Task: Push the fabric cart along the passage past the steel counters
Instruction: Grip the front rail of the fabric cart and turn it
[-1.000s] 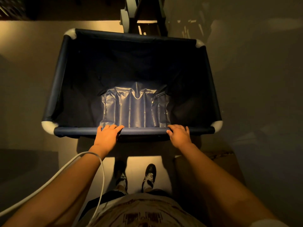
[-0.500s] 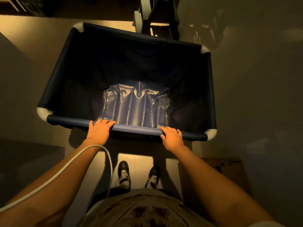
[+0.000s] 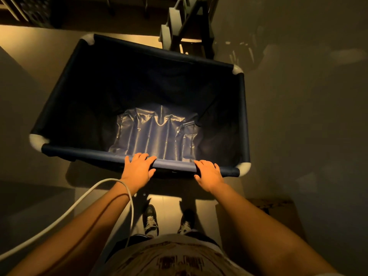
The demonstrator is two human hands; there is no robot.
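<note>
A dark blue fabric cart (image 3: 65, 92) with white corner caps fills the middle of the view, its bottom lined with shiny wrinkled blue material (image 3: 157, 134). The cart holds nothing else. My left hand (image 3: 138, 169) grips the near rim bar left of centre. My right hand (image 3: 209, 173) grips the same bar towards the right corner. The cart sits skewed, its far end pointing up and to the left.
A steel counter surface (image 3: 302, 100) runs along the right side, close to the cart. A metal frame (image 3: 185, 24) stands just beyond the cart's far edge. A dark crate (image 3: 37, 8) sits at top left. A white cable (image 3: 83, 200) loops over my left forearm. Pale floor (image 3: 22, 62) lies left.
The cart has swung so its far end points more to the left, and its right side has drawn nearer the counter. Both hands have stayed on the near bar.
</note>
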